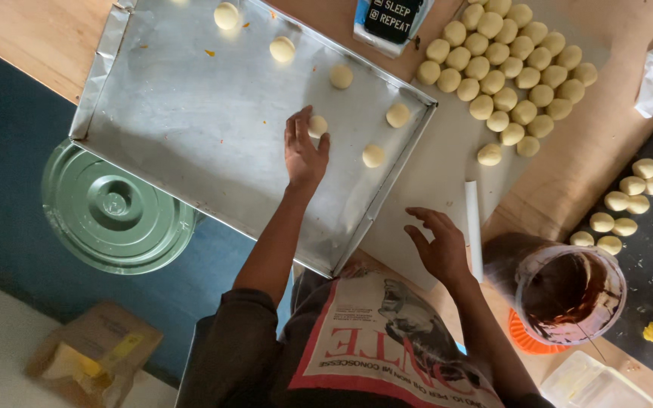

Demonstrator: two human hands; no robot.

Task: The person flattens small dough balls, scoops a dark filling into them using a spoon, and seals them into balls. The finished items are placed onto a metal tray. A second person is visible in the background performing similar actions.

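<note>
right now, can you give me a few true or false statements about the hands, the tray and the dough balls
1. The left hand touches a dough ball on the metal tray. True.
2. The right hand holds a dough ball. False: it hovers open and empty.
3. The tray is full of balls. False: only seven, along its far and right sides.
4. A cluster of dough balls lies beside the tray. True.
5. The tub holds white cream. False: dark brown filling.

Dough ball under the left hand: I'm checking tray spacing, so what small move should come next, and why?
Probably lift the left hand off that dough ball: it already sits on the metal tray, apart from the other balls, and the right hand hovers empty over the paper.
</note>
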